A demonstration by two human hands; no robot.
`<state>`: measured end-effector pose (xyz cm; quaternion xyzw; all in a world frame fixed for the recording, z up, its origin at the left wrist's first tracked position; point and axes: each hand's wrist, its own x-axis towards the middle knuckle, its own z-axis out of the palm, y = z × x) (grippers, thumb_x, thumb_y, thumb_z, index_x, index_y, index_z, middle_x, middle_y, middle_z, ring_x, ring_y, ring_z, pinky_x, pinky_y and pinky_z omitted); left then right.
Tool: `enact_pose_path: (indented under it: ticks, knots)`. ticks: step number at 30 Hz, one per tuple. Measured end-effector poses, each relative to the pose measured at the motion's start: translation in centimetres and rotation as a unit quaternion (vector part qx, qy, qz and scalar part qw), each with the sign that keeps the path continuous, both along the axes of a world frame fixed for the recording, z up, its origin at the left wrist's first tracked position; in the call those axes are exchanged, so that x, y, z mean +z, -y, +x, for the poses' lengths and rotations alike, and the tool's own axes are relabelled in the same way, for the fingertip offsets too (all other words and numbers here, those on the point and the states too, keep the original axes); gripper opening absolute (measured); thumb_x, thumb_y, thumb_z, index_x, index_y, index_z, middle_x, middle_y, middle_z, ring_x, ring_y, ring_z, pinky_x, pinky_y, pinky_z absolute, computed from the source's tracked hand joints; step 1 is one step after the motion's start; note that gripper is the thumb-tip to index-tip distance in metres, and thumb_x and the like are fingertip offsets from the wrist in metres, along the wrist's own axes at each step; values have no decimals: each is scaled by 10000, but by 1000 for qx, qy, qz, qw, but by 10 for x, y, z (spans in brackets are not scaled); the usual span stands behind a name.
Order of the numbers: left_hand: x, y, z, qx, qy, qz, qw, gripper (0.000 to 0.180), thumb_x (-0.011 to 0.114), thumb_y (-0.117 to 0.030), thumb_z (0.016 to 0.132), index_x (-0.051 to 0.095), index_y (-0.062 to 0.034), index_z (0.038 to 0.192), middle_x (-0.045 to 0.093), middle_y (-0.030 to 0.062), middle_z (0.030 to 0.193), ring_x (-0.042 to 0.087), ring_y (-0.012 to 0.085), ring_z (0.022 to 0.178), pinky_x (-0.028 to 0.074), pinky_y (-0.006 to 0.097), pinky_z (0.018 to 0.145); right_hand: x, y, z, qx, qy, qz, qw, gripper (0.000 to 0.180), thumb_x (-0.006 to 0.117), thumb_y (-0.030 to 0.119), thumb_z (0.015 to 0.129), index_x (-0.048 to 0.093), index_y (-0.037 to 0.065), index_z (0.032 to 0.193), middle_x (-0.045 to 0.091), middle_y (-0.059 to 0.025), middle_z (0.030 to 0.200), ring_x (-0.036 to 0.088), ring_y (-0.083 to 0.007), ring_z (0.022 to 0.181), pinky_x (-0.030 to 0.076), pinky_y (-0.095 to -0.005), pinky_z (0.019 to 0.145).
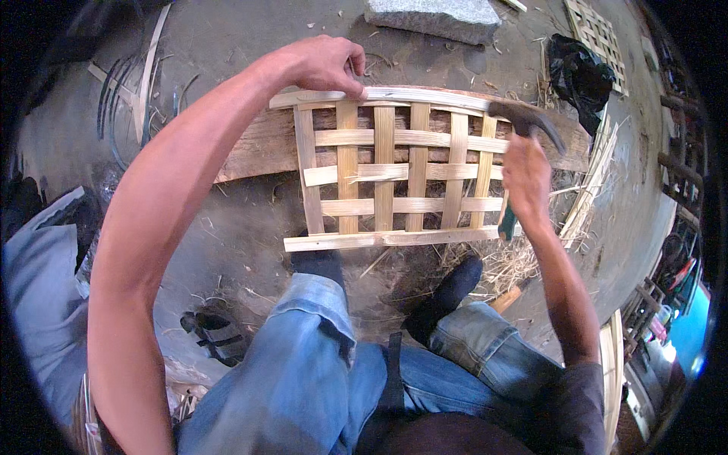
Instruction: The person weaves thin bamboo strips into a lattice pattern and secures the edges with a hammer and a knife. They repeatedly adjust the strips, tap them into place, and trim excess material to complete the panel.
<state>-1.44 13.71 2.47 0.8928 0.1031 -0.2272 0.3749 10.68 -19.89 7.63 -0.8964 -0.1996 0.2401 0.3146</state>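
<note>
Over rough brown wooden plank (254,155) | upper part of pale rectangular woven-slat panel (384,155) | left grip (324,64): thumb at top rim (425,94), pinch cannot be told | right grip (526,173): wrapped round green-handled dark-metal hammer (525,117) | advisable: steady the rim, strike squarely, keep left fingertips clear

Rough workshop, hand work: hammer (532,123) in right fingers (523,152), woven panel (384,167) of wood strips at left fingers (353,89). Grey floor (235,265) below both, straw-like shavings (523,259) scattered nearer than right fingers. Bundled strips (595,178) lying right of right fingers; second woven panel (603,45) and black plastic bag (580,80) farther off, beyond them. Stone block (436,19) past left fingers, toward right. Piled clutter (654,303) well right of right fingers.
</note>
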Motion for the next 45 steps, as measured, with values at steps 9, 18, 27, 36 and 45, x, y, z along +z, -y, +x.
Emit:
enact_pose_path:
  ticks: [9, 18, 27, 36, 45]
  knots:
    - [21, 14, 21, -80, -26, -9, 996, 406, 686, -45, 688, 614, -14, 1086, 694, 108, 1001, 673, 234, 862, 544, 374, 796, -33, 111, -1, -29, 93, -22, 995, 319, 683, 300, 905, 573, 1, 881, 632, -114, 813, 613, -256, 787, 474, -407, 731]
    - [19, 9, 20, -87, -28, -82, 992, 299, 664, -174, 761, 628, -33, 1023, 655, 71, 894, 595, 173, 853, 486, 344, 781, -34, 102, 6, -123, -13, 53, 991, 199, 719, 161, 858, 600, 11, 912, 646, -78, 830, 594, -163, 755, 487, -333, 704]
    - [59, 12, 23, -70, -99, -232, 965, 590, 666, -515, 882, 577, -63, 1251, 602, -5, 1017, 541, 133, 870, 492, 333, 816, 99, 11, 145, 188, 188, -81, 960, 259, 649, 305, 910, 595, 52, 886, 577, -9, 764, 529, -103, 743, 435, -286, 685]
    - [59, 17, -12, 113, 37, -339, 933, 520, 633, -410, 946, 540, -44, 1302, 626, -3, 1027, 576, 78, 840, 529, 257, 776, 213, -70, 142, 104, 277, 199, 934, 126, 545, 128, 932, 539, 6, 965, 629, -110, 1011, 613, -137, 754, 509, -261, 671]
    - [-6, 69, -32, 311, 109, -325, 886, 384, 624, -325, 963, 581, -5, 1170, 649, 37, 968, 605, 115, 875, 526, 281, 716, 92, 0, 75, 3, 3, 64, 998, 136, 545, 94, 925, 604, 29, 1029, 654, -35, 863, 552, -61, 620, 438, -211, 540]
